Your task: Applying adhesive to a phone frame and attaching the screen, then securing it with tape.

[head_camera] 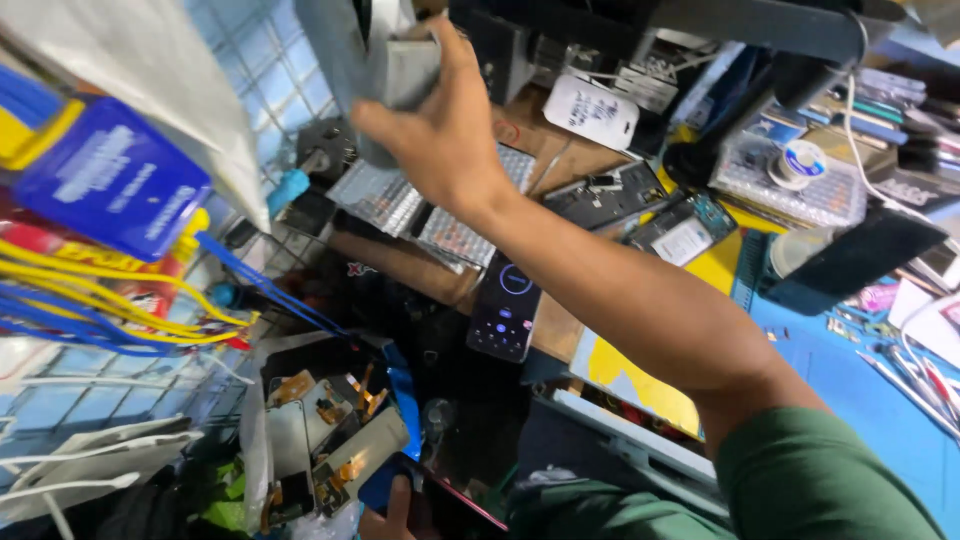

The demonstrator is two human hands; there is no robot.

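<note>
Gripping dark phone at bottom edge, our left hand shows only thumb and fingertips; fingers closed round phone's lower end, just beside bag of salvaged phone screens. Centre: lit phone lies face-up on cluttered wooden bench. Our right hand reaches up across bench, fingers wrapped round grey box at top of frame. Far right: tweezers on blue mat.

Right hand grips a grey box; left hand holds a phone.
</note>
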